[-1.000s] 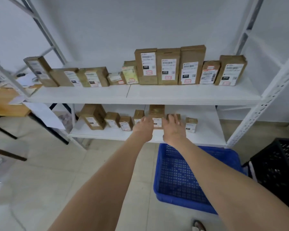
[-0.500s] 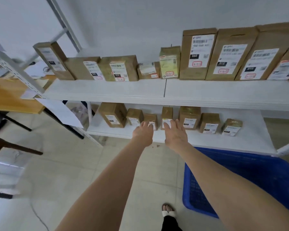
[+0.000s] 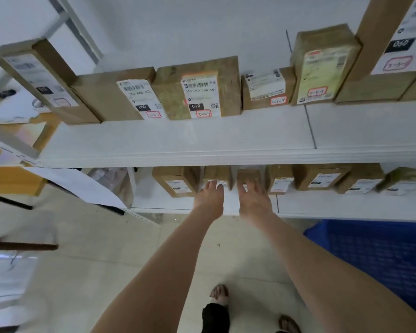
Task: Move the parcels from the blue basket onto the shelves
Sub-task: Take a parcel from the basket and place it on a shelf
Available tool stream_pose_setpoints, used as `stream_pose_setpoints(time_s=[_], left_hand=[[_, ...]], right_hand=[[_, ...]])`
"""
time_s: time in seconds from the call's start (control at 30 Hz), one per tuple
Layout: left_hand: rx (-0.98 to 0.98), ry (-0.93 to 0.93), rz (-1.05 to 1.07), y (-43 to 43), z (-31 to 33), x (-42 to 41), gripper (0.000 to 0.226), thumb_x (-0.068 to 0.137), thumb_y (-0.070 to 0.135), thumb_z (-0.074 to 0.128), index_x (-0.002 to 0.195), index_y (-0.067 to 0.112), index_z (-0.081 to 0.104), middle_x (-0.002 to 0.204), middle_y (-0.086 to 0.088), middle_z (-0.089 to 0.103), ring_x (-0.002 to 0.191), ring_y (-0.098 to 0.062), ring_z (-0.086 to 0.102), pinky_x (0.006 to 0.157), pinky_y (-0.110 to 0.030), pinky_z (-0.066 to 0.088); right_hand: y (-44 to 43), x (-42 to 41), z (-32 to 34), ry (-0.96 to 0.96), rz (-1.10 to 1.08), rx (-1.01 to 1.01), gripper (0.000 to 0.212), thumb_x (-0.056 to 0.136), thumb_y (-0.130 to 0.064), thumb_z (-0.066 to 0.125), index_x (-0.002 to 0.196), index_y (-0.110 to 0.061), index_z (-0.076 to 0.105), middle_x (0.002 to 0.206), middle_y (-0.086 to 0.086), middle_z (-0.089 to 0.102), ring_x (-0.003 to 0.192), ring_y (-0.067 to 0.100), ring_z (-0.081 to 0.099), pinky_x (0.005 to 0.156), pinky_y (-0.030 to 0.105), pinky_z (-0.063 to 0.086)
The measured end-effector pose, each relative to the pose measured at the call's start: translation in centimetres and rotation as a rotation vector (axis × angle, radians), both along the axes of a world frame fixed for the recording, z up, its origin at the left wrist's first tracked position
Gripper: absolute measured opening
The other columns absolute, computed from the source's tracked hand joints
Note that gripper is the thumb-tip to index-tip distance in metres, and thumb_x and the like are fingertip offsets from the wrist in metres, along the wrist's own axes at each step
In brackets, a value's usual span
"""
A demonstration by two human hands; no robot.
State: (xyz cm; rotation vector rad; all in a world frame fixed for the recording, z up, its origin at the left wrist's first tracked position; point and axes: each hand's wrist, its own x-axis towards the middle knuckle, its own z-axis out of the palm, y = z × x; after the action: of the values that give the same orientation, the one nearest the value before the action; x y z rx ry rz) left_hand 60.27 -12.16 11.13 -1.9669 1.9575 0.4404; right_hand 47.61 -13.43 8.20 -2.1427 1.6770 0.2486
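**Parcels (image 3: 320, 179) in a row on the lower shelf (image 3: 346, 205), both arms stretched toward it.** Risk, as a judgement: the two small parcels under the fingers stand tight between neighbours, so an uneven fingertip push could tip one backward on the shelf or skew it against the next, hiding its label. The left grip (image 3: 209, 200), fingers straight and close together, touches the front of the left small parcel (image 3: 217, 175). The right grip (image 3: 255, 201), fingers spread, touches the right small parcel (image 3: 249, 174). Neither pinches anything. Palms face down, wrists above the shelf's front edge. The blue basket (image 3: 370, 260) sits on the floor (image 3: 106, 248) below the shelf's right part.
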Motion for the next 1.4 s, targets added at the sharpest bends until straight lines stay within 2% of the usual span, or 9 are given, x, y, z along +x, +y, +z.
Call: stream_pose_setpoints(time_s=[0.2,0.37,0.53,0.63,0.73,0.83,0.93,1.03,1.4], left_hand=[[-0.132,-0.021,0.018,-4.2,-6.6,4.9,0.053,0.091,0.007,0.047,0.142,0.008,0.031,0.145,-0.009,0.029,0.135,-0.023,0.032,0.1,-0.036,0.042],[-0.275,-0.003,0.064,-7.0,-11.2,8.1,0.046,0.094,0.017,0.046,0.139,0.011,0.035,0.144,-0.005,0.031,0.135,-0.021,0.032,0.099,-0.036,0.041],[-0.45,-0.059,0.124,-9.4,-12.2,12.0,0.056,0.09,0.031,0.053,0.14,0.014,0.033,0.143,-0.008,0.035,0.132,-0.027,0.036,0.101,-0.04,0.037],[-0.461,-0.12,0.221,-10.4,-12.8,14.9,0.071,0.088,0.049,0.053,0.145,0.015,0.028,0.148,-0.01,0.032,0.139,-0.029,0.027,0.11,-0.049,0.029],[-0.408,-0.123,0.31,-10.9,-14.6,16.5,0.074,0.087,0.06,0.045,0.148,0.026,0.022,0.155,-0.006,0.021,0.145,-0.031,0.013,0.109,-0.066,0.013],[-0.438,-0.059,0.354,-11.2,-15.8,16.4,0.068,0.087,0.057,0.04,0.149,0.036,0.019,0.157,-0.001,0.018,0.144,-0.034,0.011,0.105,-0.073,0.011],[-0.455,-0.04,0.348,-11.7,-15.7,16.1,0.066,0.087,0.053,0.041,0.148,0.038,0.021,0.156,0.0,0.021,0.143,-0.034,0.016,0.105,-0.072,0.014],[-0.466,-0.018,0.317,-12.3,-15.9,15.5,0.065,0.087,0.05,0.041,0.149,0.04,0.02,0.156,0.002,0.021,0.143,-0.034,0.015,0.105,-0.072,0.012],[-0.514,-0.032,0.32,-12.5,-17.0,15.8,0.063,0.093,0.047,0.038,0.151,0.037,0.014,0.158,-0.001,0.015,0.146,-0.033,0.004,0.106,-0.072,0.004]], right_hand=[[-4.0,6.2,-6.9,-0.052,-0.012,-0.018,0.086,0.088,-0.005,0.057,0.154,-0.02,0.003,0.161,0.008,0.001,0.149,0.032,0.0,0.119,0.04,0.016],[-7.1,9.0,-12.3,-0.045,0.023,-0.098,0.084,0.09,-0.015,0.057,0.154,-0.022,0.003,0.159,0.01,0.0,0.148,0.031,0.0,0.119,0.042,0.017],[-9.1,10.8,-15.8,-0.07,0.093,-0.162,0.08,0.094,-0.022,0.055,0.155,-0.021,0.002,0.161,0.01,-0.009,0.148,0.033,-0.005,0.121,0.046,0.01],[-10.9,10.6,-17.4,-0.057,0.078,-0.274,0.086,0.09,-0.022,0.062,0.155,-0.021,0.005,0.161,0.011,-0.011,0.148,0.035,-0.006,0.12,0.045,0.007],[-12.2,10.6,-19.5,-0.017,0.07,-0.344,0.087,0.088,-0.036,0.065,0.154,-0.025,0.009,0.161,0.011,-0.01,0.147,0.039,-0.005,0.119,0.046,0.006],[-12.4,10.9,-20.9,-0.004,0.04,-0.338,0.08,0.088,-0.04,0.064,0.152,-0.03,0.016,0.161,0.011,-0.006,0.144,0.047,-0.001,0.116,0.053,0.015],[-12.6,11.4,-22.0,-0.092,-0.006,-0.293,0.074,0.094,-0.023,0.059,0.152,-0.033,0.016,0.161,0.009,-0.002,0.143,0.05,0.003,0.109,0.05,0.033],[-13.0,12.5,-22.8,-0.133,0.034,-0.296,0.076,0.095,-0.014,0.053,0.154,-0.033,0.008,0.161,0.008,-0.004,0.144,0.048,-0.001,0.112,0.048,0.028],[-13.7,13.5,-22.5,-0.189,0.076,-0.236,0.092,0.088,-0.017,0.061,0.155,-0.03,0.0,0.161,0.006,-0.015,0.145,0.04,-0.016,0.116,0.051,0.024]])
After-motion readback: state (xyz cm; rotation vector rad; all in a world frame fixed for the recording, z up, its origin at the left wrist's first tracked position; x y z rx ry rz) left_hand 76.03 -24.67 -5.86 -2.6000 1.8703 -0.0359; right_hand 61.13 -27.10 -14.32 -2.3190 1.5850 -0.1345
